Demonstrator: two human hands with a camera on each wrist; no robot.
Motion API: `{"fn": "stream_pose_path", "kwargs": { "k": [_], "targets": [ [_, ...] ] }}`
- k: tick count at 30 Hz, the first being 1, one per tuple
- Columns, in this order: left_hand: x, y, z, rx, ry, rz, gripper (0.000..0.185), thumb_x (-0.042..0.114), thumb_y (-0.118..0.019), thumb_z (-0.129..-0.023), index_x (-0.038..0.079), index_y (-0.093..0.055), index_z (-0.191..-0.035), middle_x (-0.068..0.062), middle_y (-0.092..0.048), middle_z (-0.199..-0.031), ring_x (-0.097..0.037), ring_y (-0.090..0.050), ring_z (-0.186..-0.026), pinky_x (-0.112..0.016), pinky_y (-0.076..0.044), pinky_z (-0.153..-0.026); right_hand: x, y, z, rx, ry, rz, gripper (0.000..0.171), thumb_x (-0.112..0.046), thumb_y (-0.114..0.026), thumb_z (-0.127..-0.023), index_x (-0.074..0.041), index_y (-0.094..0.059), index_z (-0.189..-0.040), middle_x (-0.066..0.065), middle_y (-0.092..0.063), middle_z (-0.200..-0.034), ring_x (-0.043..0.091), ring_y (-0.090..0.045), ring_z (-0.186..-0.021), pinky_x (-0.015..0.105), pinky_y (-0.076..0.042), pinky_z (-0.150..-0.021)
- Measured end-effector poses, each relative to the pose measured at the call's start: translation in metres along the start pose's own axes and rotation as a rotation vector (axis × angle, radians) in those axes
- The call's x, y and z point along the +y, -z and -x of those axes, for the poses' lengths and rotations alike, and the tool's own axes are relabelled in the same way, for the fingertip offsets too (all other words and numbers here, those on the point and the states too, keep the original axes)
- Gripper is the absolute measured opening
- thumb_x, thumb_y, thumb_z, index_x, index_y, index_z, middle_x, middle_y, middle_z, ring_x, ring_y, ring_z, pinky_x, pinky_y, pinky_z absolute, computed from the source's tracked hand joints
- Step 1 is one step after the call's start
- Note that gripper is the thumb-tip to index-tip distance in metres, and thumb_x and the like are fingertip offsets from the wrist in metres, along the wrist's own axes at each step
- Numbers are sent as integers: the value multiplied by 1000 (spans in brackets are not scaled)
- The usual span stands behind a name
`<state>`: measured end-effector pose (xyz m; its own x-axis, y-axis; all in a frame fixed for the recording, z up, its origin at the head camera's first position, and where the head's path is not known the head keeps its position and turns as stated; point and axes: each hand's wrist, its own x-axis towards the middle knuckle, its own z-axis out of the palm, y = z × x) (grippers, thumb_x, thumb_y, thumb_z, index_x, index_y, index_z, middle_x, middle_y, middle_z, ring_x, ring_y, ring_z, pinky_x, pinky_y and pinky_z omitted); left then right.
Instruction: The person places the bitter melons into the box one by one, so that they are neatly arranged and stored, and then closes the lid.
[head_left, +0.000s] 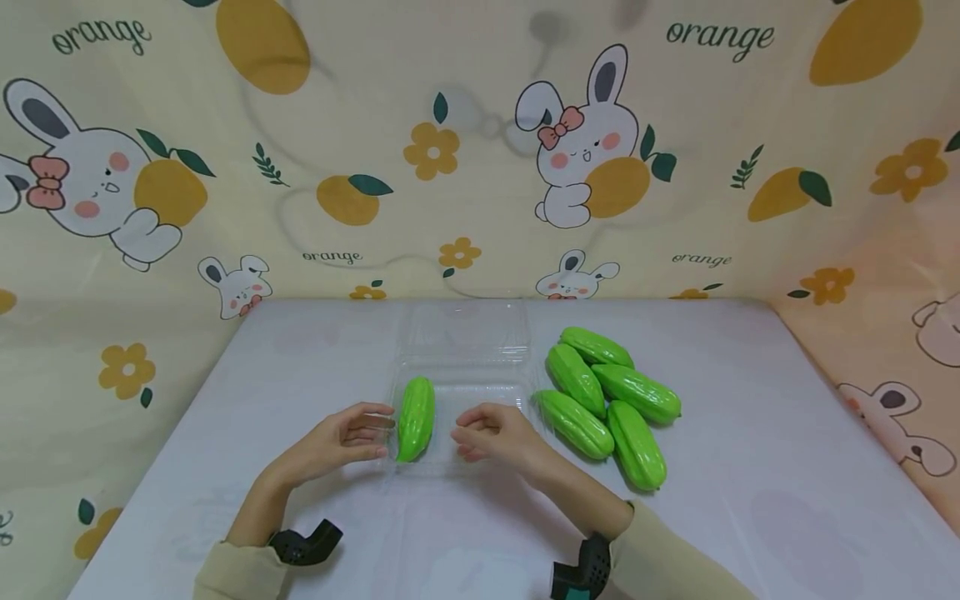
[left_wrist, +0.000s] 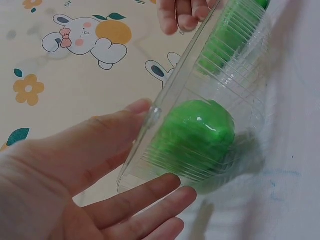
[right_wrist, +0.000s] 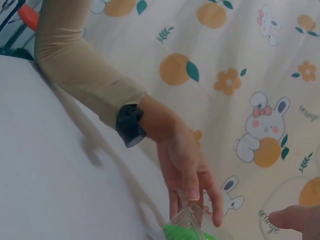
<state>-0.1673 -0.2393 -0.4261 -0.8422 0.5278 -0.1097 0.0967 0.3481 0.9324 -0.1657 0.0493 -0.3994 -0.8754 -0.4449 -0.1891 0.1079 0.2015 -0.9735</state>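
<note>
The head view showed five green vegetables (head_left: 636,393) heaped right of a clear container (head_left: 468,396) holding a sixth vegetable (head_left: 416,419), the right hand (head_left: 501,435) above, loosely bent and empty. Unclear there, the left wrist view showed the left hand (left_wrist: 57,185) spread wide, thumb at the rim (left_wrist: 154,115).

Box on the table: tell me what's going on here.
A person's left hand is at the left side of a clear box, its thumb by the rim, next to the one green gourd lying inside. Their right hand, holding nothing, is over the right part of the box. The lid is folded back. Five more gourds lie grouped on the table, right of the box.
</note>
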Motion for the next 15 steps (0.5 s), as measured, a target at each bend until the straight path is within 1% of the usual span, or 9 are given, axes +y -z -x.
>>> {"fn": "stream_pose_path", "kwargs": {
  "k": [2, 3, 5, 10, 15],
  "targets": [
    [-1, 0, 0, -3, -5, 2, 64, 20, -68, -90, -7, -38, -139, -34, -48, -138, -49, -52, -124, -18, -52, -91, 1, 2, 5, -1, 23, -4, 40, -15, -62, -92, 16, -55, -115, 36, -65, -107, 27, -73, -84, 34, -61, -79],
    [-1, 0, 0, -3, -9, 3, 64, 20, -68, -90, -7, -38, -139, -34, -48, -138, -49, -52, -124, -17, -52, -91, 1, 4, 7, 1, 34, -7, 40, -15, -62, -92, 17, -54, -116, 37, -64, -107, 29, -73, -86, 35, -61, -79],
    [-2, 0, -1, -5, -13, -2, 64, 19, -68, -90, -7, -38, -139, -34, -48, -138, -49, -52, -124, -17, -52, -91, 1, 6, 12, 3, 46, -16, 41, -15, -62, -93, 17, -53, -116, 37, -65, -107, 29, -73, -88, 35, -60, -80],
    [-3, 1, -1, -6, -14, 2, 63, 19, -68, -90, -7, -37, -140, -34, -48, -138, -49, -51, -125, -16, -51, -91, 2, 13, 23, 24, 40, -47, 40, -14, -63, -92, 17, -54, -116, 32, -66, -104, 16, -72, -86, 34, -60, -82],
    [-3, 1, -1, -5, -7, 4, 64, 19, -68, -90, -6, -37, -140, -34, -48, -138, -48, -51, -125, -17, -51, -92, 3, 19, 32, 25, 34, -59, 41, -13, -63, -91, 18, -53, -116, 28, -69, -101, 11, -70, -83, 35, -60, -83]
  ]
}}
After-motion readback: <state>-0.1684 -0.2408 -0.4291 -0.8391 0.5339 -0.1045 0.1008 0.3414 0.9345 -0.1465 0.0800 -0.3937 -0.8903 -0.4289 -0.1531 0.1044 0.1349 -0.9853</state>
